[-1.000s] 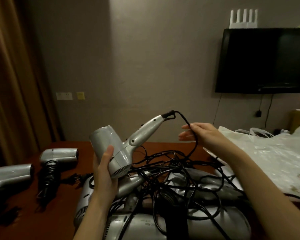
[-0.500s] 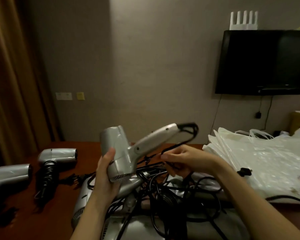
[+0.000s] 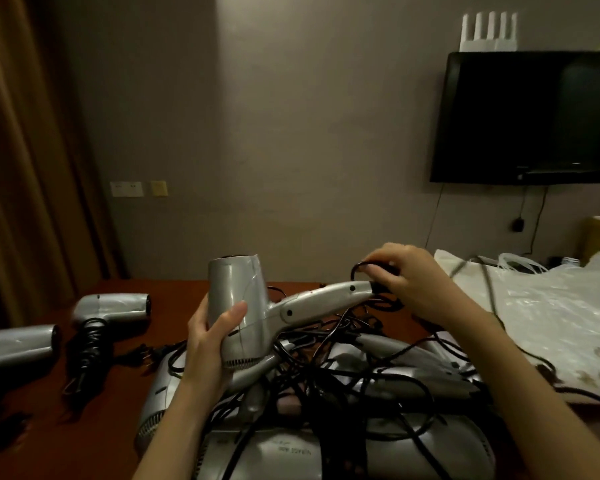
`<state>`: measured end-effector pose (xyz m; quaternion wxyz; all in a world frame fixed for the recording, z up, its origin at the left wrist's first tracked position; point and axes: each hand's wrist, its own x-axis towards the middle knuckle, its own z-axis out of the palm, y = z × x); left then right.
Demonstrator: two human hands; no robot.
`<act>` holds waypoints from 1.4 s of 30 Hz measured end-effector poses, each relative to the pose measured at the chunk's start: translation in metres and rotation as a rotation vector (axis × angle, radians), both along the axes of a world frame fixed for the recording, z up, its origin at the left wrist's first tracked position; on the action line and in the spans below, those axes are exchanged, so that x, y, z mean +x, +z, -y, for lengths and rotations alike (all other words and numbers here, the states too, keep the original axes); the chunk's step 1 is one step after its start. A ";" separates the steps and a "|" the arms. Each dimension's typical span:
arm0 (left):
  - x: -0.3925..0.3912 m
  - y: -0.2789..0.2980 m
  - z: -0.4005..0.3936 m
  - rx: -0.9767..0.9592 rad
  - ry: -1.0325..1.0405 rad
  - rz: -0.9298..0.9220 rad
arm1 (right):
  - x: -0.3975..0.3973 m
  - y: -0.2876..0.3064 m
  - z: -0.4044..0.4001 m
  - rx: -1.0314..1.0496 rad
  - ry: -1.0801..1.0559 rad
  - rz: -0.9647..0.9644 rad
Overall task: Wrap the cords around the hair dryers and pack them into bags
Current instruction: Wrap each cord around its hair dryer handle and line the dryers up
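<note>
Nearest lies a pile point(image 3: 343, 410) of silver dryers tangled in black cords. Above it the left hand point(image 3: 210, 344) grips the barrel of 1 dryer point(image 3: 243, 306), its handle pointing right. The right hand point(image 3: 406, 282) pinches its cord point(image 3: 359, 270) at the handle's end. Left on the table point(image 3: 118, 393) lie 2 wrapped dryers point(image 3: 111, 308). Right, white bags point(image 3: 551, 306).

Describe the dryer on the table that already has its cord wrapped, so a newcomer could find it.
Start at the curtain on the left and drop to the red-brown table. Two silver dryers lie there; take the farther dryer, whose black cord coils tightly round its handle, plug trailing right.
</note>
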<state>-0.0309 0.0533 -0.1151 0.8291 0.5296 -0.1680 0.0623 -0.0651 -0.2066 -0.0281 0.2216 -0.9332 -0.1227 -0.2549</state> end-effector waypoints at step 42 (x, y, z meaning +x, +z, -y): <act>0.002 -0.007 -0.007 -0.026 -0.296 -0.069 | -0.025 -0.015 0.020 0.554 0.196 -0.414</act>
